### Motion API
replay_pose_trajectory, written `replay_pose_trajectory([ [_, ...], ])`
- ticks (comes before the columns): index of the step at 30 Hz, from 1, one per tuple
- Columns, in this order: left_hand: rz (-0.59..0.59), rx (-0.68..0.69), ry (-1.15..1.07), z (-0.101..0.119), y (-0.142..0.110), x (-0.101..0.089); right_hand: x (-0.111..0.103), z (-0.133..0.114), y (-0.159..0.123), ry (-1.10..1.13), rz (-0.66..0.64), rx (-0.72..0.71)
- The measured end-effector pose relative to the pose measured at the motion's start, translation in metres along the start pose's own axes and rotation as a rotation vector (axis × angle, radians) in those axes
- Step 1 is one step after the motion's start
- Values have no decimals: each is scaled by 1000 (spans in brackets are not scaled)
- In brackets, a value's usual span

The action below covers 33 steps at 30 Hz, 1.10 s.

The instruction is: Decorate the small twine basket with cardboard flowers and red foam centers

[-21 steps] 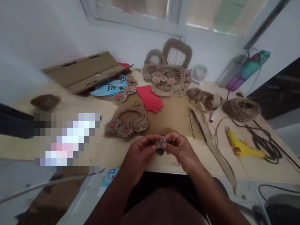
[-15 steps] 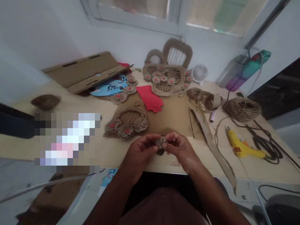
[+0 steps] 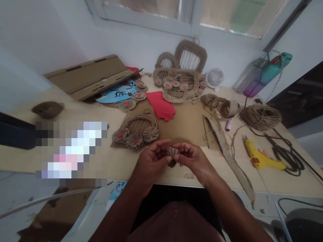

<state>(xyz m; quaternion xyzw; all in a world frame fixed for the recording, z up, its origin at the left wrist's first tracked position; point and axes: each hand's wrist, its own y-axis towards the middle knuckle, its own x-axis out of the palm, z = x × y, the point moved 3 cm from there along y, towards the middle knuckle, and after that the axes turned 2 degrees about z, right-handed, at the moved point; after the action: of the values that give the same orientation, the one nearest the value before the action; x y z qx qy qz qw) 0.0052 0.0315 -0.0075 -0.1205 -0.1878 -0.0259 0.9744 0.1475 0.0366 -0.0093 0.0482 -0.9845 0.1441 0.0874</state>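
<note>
A small pleated brown paper rosette [image 3: 173,155] is pinched between both hands near the table's front edge. My left hand [image 3: 154,158] grips its left side with thumb and fingertips. On the opposite side, my right hand [image 3: 191,156] holds it the same way. The rosette's fan folds face up, and its lower part looks dark. Just beyond my left hand lies a small twine-wrapped frame [image 3: 140,122] bearing pleated paper flowers [image 3: 135,140], some with red centres. A red paper piece [image 3: 161,106] lies on a brown cardboard sheet [image 3: 188,117] farther back.
Larger twine frames [image 3: 180,85] with flowers lean against the wall beside a small white fan [image 3: 215,78]. At right are a twine ball [image 3: 261,116], a yellow glue gun [image 3: 262,159], black-handled scissors [image 3: 280,151] and a corrugated strip [image 3: 232,161]. An open cardboard box [image 3: 88,75] stands back left.
The rosette's pleats show more openly now, fanned out between the fingertips. My fingers have shifted slightly around it, while both hands stay in about the same place.
</note>
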Motion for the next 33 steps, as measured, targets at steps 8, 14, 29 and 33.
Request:
replay_pose_trajectory([
  [8,-22,21,23,-2,3,-5,0,-8,-2,-48,-146,35],
  [14,-35,37,72,0,4,-2,-1,-10,-2,16,-190,70],
  [29,-53,-64,-44,6,-6,8,-4,-8,-9,171,-133,79],
  [33,-110,-127,-178,6,-7,6,-3,-9,-10,250,-100,99],
])
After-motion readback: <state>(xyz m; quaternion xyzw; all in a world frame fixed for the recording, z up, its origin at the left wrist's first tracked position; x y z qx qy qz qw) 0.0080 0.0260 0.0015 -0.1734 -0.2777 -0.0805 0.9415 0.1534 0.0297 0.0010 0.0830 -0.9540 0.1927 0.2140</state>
